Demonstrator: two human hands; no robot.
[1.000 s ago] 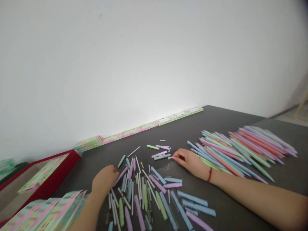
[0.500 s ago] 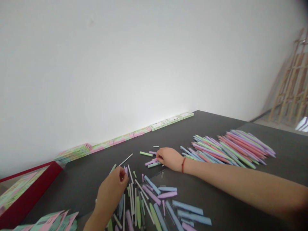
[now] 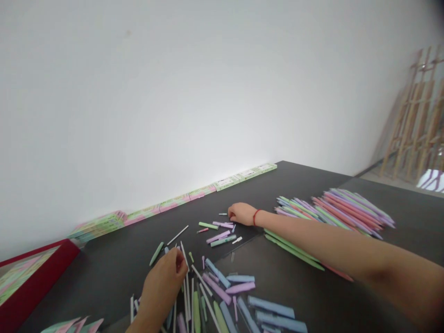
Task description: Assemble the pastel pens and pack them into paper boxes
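Observation:
My left hand [image 3: 164,283] is closed at the near side of a heap of loose pen parts; whatever its fingers hold is hidden. White refill sticks [image 3: 188,289] and a green pen barrel [image 3: 196,309] lie beside it. Farther out, my right hand [image 3: 243,214] has its fingers curled down at the table, right by a small blue-tipped piece [image 3: 223,214]. What it grips, if anything, cannot be seen. Between the hands are scattered a light green barrel [image 3: 208,225], a teal pen part [image 3: 223,241], purple parts [image 3: 218,237] and a small white piece [image 3: 237,240].
Blue barrels [image 3: 271,306] lie at the front. A pile of pastel pens [image 3: 350,210] is at the right, partly behind my right forearm. Flat printed boxes [image 3: 227,182] line the wall. A red-sided box [image 3: 38,282] with printed packs stands at left; wooden racks [image 3: 416,120] lean far right.
My right hand has moved away from the purple and teal parts, farther out to the small blue-tipped piece, uncovering those parts. My left hand stays closed near the refills. The view has shifted slightly.

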